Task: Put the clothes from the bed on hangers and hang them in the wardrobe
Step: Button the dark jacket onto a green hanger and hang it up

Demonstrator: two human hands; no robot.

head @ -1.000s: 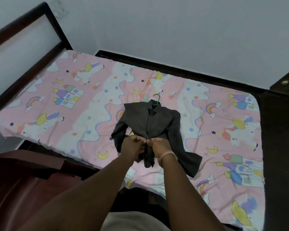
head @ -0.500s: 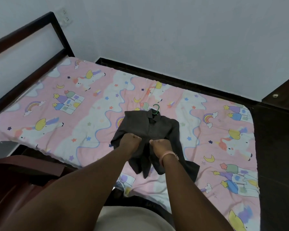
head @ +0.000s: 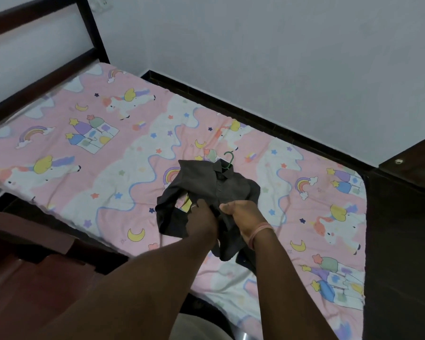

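Left hand [head: 201,218] and right hand [head: 243,215] side by side at lower centre of the frame, both clenched on the front of a dark grey shirt [head: 221,190], bunching the cloth. Pink band [head: 259,233] on the right wrist. Green hanger [head: 229,161] hook poking from the collar. All over the pink unicorn-print bed [head: 108,153]; dark bed frame [head: 231,104] along the white wall.

I see a matt dark grey woven cloth shirt [head: 221,190] on a thin green hanger [head: 229,161], plastic by the look. Bed sheet [head: 88,153] is soft matt printed cotton-like cloth, lightly creased. Bed frame [head: 93,28] is dark wood, semi-gloss. Wall [head: 280,57] is matt painted plaster.
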